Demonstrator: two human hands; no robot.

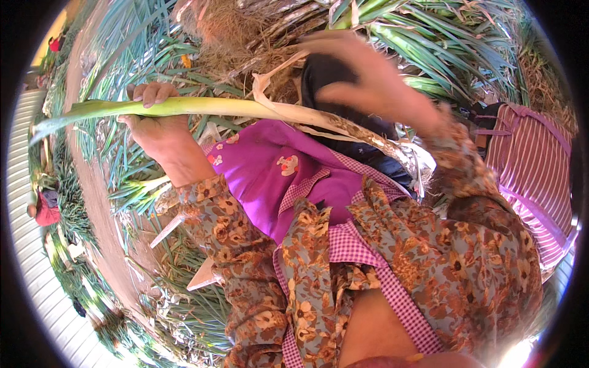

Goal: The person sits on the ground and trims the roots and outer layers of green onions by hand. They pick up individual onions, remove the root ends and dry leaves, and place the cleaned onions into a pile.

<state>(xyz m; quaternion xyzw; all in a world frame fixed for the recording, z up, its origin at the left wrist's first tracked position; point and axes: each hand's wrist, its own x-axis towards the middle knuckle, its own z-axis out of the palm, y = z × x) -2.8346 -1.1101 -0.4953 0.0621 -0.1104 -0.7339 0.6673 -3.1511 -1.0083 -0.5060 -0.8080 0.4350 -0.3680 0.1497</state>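
My left hand [158, 131] grips a long leek [221, 106] by its green upper stalk, fingers over it and thumb beneath. The leek lies crosswise in front of me, above the purple apron [257, 156] on my lap. Its pale, soil-stained lower end reaches towards my right forearm. A dry outer leaf [263, 87] stands partly peeled from the stalk. Blurred by motion, my right hand [382, 85] is above the stalk with thumb and fingers spread. The leaf's tip meets its fingertips in the picture; contact cannot be told.
Leeks [441, 46] are heaped at upper right, with green leaves [124, 60] at upper left. Brown fibrous roots [221, 41] lie ahead. At right is a striped fabric bundle [524, 161]. A dirt path [85, 179] runs along the left; a person in red [48, 209] is beyond.
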